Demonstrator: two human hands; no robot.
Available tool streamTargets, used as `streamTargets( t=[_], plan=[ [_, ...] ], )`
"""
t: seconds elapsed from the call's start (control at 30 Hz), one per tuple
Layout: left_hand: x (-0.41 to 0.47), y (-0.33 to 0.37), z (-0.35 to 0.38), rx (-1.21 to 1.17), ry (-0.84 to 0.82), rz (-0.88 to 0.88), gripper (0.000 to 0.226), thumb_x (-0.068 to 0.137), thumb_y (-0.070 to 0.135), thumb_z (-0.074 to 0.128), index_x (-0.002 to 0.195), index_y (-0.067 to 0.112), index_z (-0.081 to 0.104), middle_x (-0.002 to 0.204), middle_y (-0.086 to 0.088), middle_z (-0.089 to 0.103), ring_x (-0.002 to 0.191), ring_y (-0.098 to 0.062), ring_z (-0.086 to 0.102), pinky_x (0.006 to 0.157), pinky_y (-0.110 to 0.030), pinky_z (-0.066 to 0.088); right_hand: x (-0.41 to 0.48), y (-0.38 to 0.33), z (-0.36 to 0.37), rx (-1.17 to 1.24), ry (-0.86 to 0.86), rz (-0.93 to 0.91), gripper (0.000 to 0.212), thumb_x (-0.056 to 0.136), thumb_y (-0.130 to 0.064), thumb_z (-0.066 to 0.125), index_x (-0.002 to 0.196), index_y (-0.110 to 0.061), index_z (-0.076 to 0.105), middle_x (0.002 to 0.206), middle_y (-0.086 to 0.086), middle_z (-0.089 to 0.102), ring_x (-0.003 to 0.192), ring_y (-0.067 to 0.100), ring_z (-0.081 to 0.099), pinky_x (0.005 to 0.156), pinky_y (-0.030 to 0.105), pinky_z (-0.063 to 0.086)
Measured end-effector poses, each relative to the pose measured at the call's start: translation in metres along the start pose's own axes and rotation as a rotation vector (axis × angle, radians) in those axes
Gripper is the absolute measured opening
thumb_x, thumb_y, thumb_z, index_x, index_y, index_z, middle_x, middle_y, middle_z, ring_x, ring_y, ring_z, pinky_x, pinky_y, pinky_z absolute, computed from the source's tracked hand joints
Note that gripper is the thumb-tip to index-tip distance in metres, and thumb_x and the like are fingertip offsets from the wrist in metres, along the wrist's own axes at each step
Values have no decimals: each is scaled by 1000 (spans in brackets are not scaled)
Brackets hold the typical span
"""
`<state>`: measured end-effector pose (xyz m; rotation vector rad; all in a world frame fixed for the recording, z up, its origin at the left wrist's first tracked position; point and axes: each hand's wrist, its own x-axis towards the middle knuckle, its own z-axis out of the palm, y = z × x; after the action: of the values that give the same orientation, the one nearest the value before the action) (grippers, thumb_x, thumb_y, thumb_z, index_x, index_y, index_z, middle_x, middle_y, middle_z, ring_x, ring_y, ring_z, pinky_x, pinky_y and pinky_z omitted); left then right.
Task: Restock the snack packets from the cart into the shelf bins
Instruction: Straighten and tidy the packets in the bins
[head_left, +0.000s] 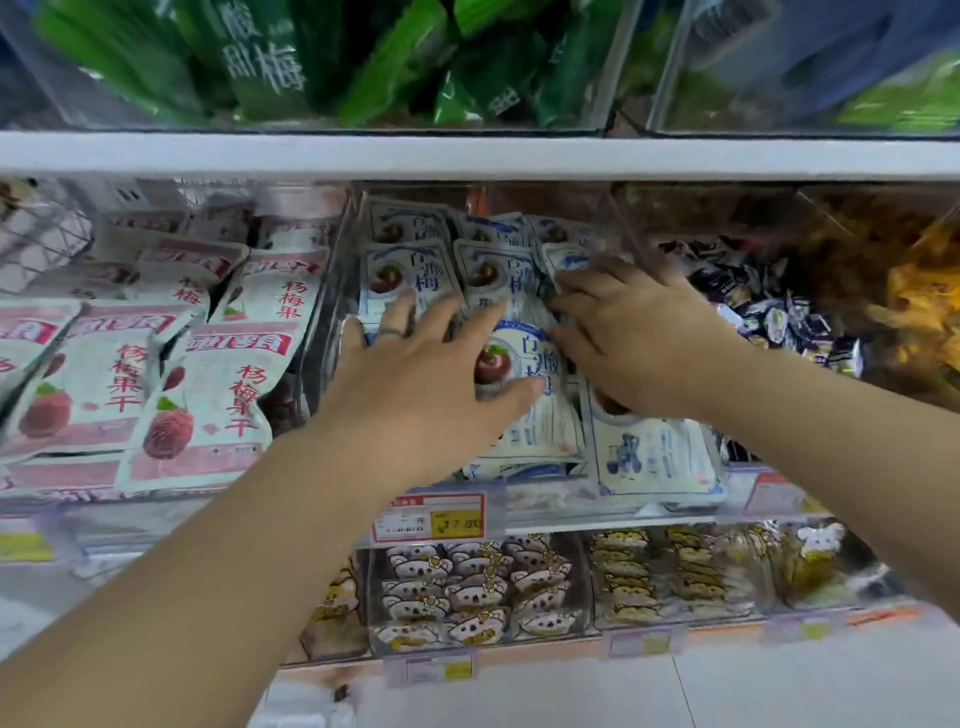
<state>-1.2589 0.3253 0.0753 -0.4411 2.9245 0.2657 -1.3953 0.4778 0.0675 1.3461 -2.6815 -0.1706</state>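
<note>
White-and-blue packets (654, 457) fill the clear middle bin (322, 332), and the front ones lean over its lip just above the price tag (431, 517). The left hand (415, 374) lies spread and flat on 1 upright packet (524, 358), fingers wide and thumb across its face, gripping nothing. The right hand (639, 343) reaches in just beside it, fingers bent down among packets farther in; whether they pinch 1 or only push, I cannot tell.

To do this well, I would press the row back with the flat left palm to open a slot. I would set faces forward and upright, and seat the leaning front packets inside the lip so none slides out.

The rear rows are partly covered by both hands and blurred, so their count is unclear. The cart is out of view, so the stock left cannot be judged. Pink-and-white packets (208, 395) on the left and dark wrapped sweets (779, 312) on the right sit in neighbouring bins. The green packets (270, 67) above are smeared.
</note>
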Motion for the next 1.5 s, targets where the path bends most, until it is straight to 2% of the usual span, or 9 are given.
streamTargets(
  t=[0.17, 0.3, 0.4, 0.53, 0.83, 1.07, 1.17, 1.27, 1.5],
  plan=[
    [0, 1, -4, 9, 32, 9, 80, 87, 82, 15, 155, 48, -7, 169, 12, -6, 155, -22, -10, 123, -58, 1, 12, 3, -11, 184, 111, -15, 60, 96, -53, 16, 112, -17, 62, 117, 3, 63, 108, 28, 61, 93, 44, 49],
    [-2, 3, -1, 37, 55, 3, 83, 84, 82, 9, 156, 45, -10, 169, 11, -5, 155, -21, -9, 123, -58, 3, 46, 4, -12, 196, 34, 37, 46, 106, -40, 30, 134, -14, 54, 148, 12, 45, 133, 34, 44, 109, 48, 38],
    [-3, 2, 1, 29, 67, 1, 83, 84, 81, 9, 156, 46, -12, 168, 11, -4, 155, -20, -9, 123, -58, 3, 62, 7, -7, 231, -179, 52, 48, 107, -41, 25, 128, -12, 57, 137, 15, 55, 125, 33, 51, 108, 47, 39],
    [-3, 3, 0, 10, 63, 5, 85, 80, 82, 8, 155, 48, -13, 168, 13, -5, 155, -20, -9, 123, -58, 3, 66, 12, 4, 114, -173, 47, 61, 98, -54, 15, 101, -15, 62, 112, 14, 62, 112, 33, 56, 104, 54, 39],
    [-2, 2, 1, 11, 60, 7, 83, 84, 80, 10, 156, 45, -11, 168, 12, -5, 155, -19, -10, 123, -58, 3, 79, 19, 19, 12, -292, 34, 54, 102, -46, 8, 139, -25, 41, 164, 13, 17, 151, 40, 10, 118, 62, 16],
    [-2, 0, 3, 13, 68, 7, 82, 85, 81, 10, 156, 44, -9, 169, 11, -3, 155, -19, -8, 123, -58, 5, 37, 22, -15, 413, 116, 77, 40, 106, -33, 35, 136, -10, 50, 142, 16, 48, 133, 34, 41, 111, 49, 33],
    [-1, 0, 2, 10, 61, 5, 82, 86, 82, 11, 155, 45, -11, 169, 10, -4, 155, -20, -8, 123, -59, 5, -45, -3, -25, 486, 217, 157, 58, 100, -57, 37, 145, -22, 46, 145, 5, 50, 133, 25, 43, 111, 43, 35],
    [-2, 1, 0, 12, 58, 4, 83, 85, 82, 9, 155, 45, -14, 169, 11, -5, 155, -19, -10, 123, -59, 4, -92, -22, -1, 209, 122, 72, 96, 84, -86, 25, 154, -21, 36, 160, 2, 32, 147, 24, 30, 120, 53, 22],
    [-1, 0, 1, 28, 37, -10, 82, 85, 81, 8, 155, 45, -15, 168, 12, -6, 155, -17, -10, 124, -57, 4, -69, -16, 12, -33, -82, 62, 100, 91, -80, 4, 152, -8, 39, 152, 16, 44, 139, 35, 45, 118, 67, 14]
  ],
)
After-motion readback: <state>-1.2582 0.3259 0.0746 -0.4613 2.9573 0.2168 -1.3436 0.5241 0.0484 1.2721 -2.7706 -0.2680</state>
